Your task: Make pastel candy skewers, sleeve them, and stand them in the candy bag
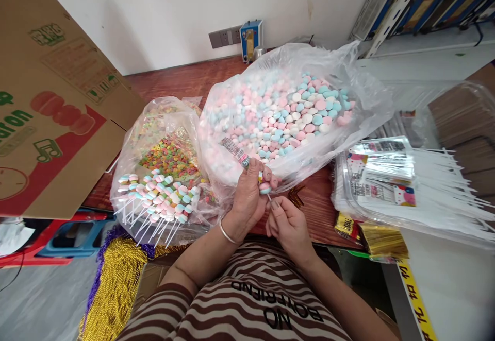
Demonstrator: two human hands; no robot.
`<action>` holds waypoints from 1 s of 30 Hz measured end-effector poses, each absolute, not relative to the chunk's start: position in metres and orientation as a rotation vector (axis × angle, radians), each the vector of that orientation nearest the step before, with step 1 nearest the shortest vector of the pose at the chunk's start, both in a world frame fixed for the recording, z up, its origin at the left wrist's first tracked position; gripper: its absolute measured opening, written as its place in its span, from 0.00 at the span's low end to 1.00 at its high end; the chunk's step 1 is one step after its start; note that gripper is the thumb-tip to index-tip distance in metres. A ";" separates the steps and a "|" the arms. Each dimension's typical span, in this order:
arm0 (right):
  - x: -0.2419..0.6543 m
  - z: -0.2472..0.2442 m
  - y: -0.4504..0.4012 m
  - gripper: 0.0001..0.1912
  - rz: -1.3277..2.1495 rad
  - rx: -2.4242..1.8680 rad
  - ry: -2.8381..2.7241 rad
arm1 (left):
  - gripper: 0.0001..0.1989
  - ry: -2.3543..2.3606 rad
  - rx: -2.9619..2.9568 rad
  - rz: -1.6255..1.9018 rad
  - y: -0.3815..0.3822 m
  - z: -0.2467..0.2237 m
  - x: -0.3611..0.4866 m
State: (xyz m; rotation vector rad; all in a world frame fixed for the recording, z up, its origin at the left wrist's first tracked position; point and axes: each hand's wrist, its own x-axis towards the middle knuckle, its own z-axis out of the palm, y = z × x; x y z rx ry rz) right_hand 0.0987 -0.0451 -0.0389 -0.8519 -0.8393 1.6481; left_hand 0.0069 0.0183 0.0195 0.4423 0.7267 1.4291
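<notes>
My left hand [249,191] is closed around a marshmallow skewer [265,188] in a clear printed wrapper [234,150]. The wrapper's top sticks out past my thumb, toward the big bag. Below it my right hand [288,222] pinches the thin white stick at the skewer's lower end. Directly behind my hands lies a large clear bag [348,78] of pink, white and blue marshmallows [297,119]. To the left, finished marshmallow skewers [162,197] are piled on a second bag [127,171] holding small colourful candy rings [170,158].
At right, a clear plastic tray [340,186] holds white sticks [441,181] and silver wrappers [389,160]. Gold twist ties [382,240] lie at its front edge, with a few loose ones [296,197] near my right hand. A large carton [58,94] stands at left.
</notes>
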 end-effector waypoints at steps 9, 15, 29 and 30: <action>0.121 -0.039 -0.044 0.15 1.881 -0.680 -0.830 | 0.15 0.574 0.471 1.386 0.040 0.019 -0.040; 0.119 -0.041 -0.049 0.15 2.064 -0.622 -0.911 | 0.14 0.490 0.280 1.405 0.042 0.025 -0.032; 0.117 -0.039 -0.040 0.08 0.425 -1.050 -1.833 | 0.17 0.859 0.296 1.466 0.029 0.030 -0.001; 0.116 -0.037 -0.041 0.11 0.761 -1.056 -1.681 | 0.17 0.830 0.302 1.457 0.028 0.029 -0.001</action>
